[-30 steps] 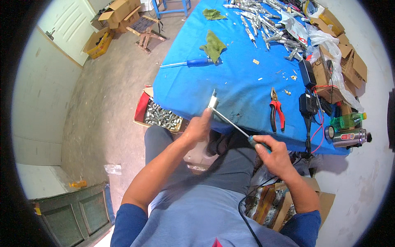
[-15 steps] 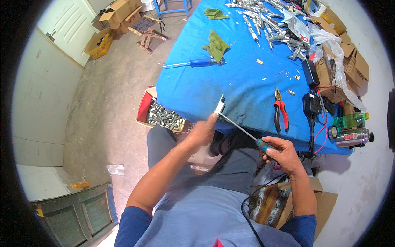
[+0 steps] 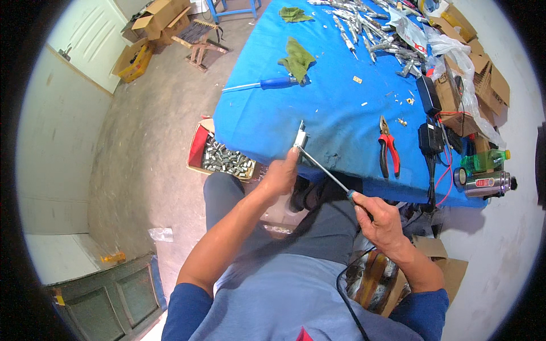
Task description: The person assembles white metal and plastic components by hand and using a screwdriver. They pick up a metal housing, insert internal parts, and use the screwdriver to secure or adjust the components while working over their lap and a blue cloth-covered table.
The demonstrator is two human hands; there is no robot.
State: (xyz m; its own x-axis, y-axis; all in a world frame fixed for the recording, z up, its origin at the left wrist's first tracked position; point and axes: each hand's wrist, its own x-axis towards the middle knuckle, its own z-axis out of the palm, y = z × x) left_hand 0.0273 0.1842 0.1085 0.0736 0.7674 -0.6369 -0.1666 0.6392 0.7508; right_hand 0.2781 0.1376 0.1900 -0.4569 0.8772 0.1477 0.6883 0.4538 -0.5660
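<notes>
My left hand (image 3: pixel 280 176) pinches a small white and metal part (image 3: pixel 300 137) at the near edge of the blue table (image 3: pixel 335 108). My right hand (image 3: pixel 380 219) grips the handle of a long screwdriver (image 3: pixel 324 171). Its thin shaft runs up and left, and its tip meets the small part. Both hands are over my lap, just in front of the table edge.
On the table lie red-handled pliers (image 3: pixel 388 147), a blue-handled screwdriver (image 3: pixel 264 84), green rags (image 3: pixel 297 58), black power adapters (image 3: pixel 427 96) and a heap of metal parts (image 3: pixel 369 28). A box of metal pieces (image 3: pixel 224 160) sits on the floor. Bottles (image 3: pixel 486 173) and cardboard boxes (image 3: pixel 483 79) stand at the right.
The two hands and the screwdriver have stayed together at the table edge, shifting only a little. The small part remains pinched against the screwdriver tip.
</notes>
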